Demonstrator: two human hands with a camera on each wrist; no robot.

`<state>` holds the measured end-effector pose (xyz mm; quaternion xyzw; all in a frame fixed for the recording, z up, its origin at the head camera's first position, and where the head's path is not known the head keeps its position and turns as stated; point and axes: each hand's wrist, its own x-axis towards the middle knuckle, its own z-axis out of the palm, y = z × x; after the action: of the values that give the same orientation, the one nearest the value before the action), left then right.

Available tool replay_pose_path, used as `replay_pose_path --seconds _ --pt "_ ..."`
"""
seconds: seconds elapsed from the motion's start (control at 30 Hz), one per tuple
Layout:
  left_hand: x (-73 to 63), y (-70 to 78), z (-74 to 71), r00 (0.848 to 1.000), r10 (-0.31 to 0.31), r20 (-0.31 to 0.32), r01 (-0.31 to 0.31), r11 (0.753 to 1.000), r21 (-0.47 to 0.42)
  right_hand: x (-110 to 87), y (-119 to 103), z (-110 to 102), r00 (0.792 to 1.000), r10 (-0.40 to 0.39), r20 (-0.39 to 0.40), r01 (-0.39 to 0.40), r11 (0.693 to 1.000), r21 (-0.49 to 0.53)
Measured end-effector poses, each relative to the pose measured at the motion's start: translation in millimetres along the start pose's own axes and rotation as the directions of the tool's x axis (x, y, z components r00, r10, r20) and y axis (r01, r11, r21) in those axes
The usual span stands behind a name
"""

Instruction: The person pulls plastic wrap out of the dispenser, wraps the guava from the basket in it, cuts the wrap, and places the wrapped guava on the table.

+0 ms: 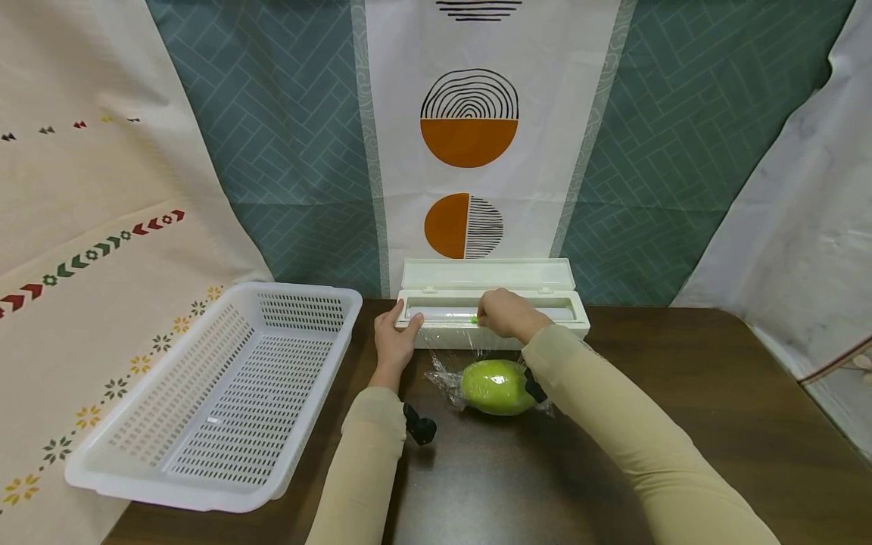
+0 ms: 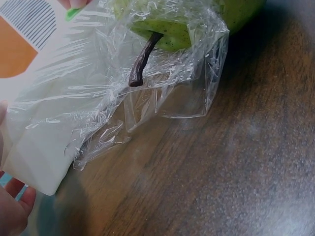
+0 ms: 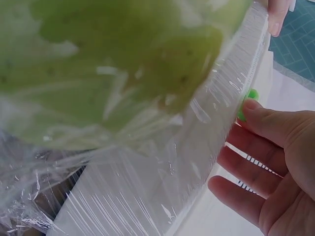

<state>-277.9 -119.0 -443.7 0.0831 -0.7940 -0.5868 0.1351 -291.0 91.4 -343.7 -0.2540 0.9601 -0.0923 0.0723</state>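
A white cling film dispenser [image 1: 436,337] stands at the back of the table, its lid [image 1: 487,274] tipped up. My left hand [image 1: 393,344] grips its left end, thumb over the top edge. My right hand [image 1: 509,314] pinches a small green slide cutter [image 3: 253,93] on the front edge, between thumb and index finger. Cling film [image 2: 64,98] runs from this edge down to a green fruit [image 1: 496,387] lying in front. The film covers the fruit, bunched at its ends. A dark brown stem [image 2: 142,61] sticks out of the fruit in the left wrist view.
On the left stands a white perforated plastic basket [image 1: 300,454], longer than it is wide. The dark wooden table [image 1: 531,484] extends around the fruit. A patterned cloth [image 1: 470,45] hangs right behind the dispenser, with more cloth at both sides.
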Motion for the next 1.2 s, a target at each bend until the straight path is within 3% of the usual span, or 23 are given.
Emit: replay_pose_path --seconds 1.2 --pt "-0.6 1.1 -0.9 1.0 -0.004 0.012 0.004 1.0 -0.028 -3.3 4.7 -1.1 1.0 -0.008 0.001 0.008 1.0 0.009"
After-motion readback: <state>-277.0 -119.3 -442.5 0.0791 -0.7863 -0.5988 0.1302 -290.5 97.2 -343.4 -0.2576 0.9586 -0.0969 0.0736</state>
